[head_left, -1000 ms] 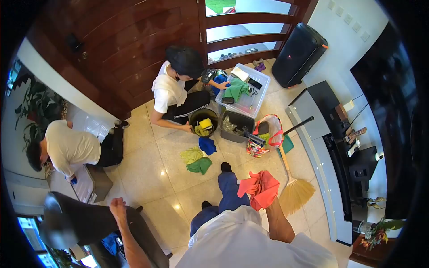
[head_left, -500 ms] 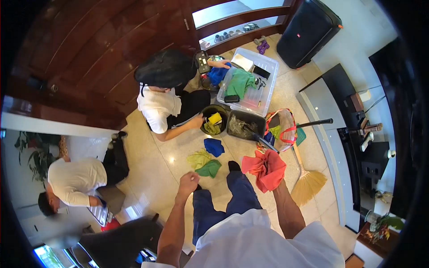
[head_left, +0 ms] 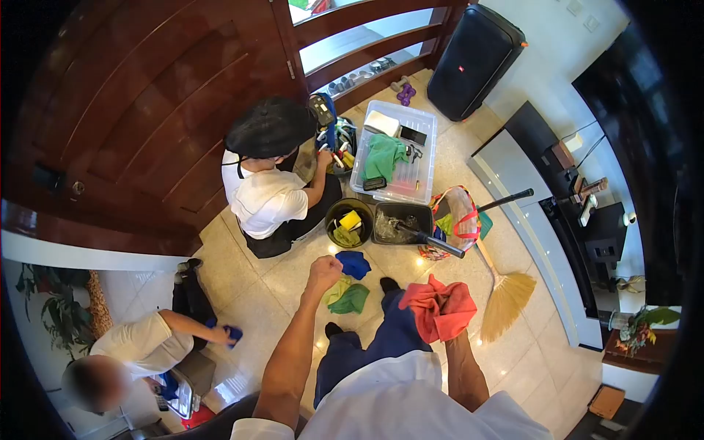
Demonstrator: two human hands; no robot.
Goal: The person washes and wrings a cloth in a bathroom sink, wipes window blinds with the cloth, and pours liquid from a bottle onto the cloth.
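A crumpled red cloth (head_left: 440,306) hangs from my right hand (head_left: 456,342), which is closed on it and mostly hidden beneath. My left hand (head_left: 325,273) is a closed fist held out in front; whether anything is inside is hidden. Just past that fist, a blue cloth (head_left: 353,265) lies on the tiles. Nearer my feet are a yellow-green cloth (head_left: 337,289) and a green cloth (head_left: 347,299), partly overlapping. Neither hand touches these floor cloths.
Ahead stand a round bucket (head_left: 349,224) with a yellow sponge, a dark bin (head_left: 402,222) and a woven basket (head_left: 458,222). Behind them is a clear plastic tub (head_left: 411,180). A broom (head_left: 508,297) lies right. One person (head_left: 268,176) crouches ahead; another (head_left: 143,341) is at left.
My left fist has moved forward, toward the blue cloth. The red cloth stays in my right hand, slightly lower. The person ahead now reaches into a caddy; the person at left extends an arm with a blue cloth.
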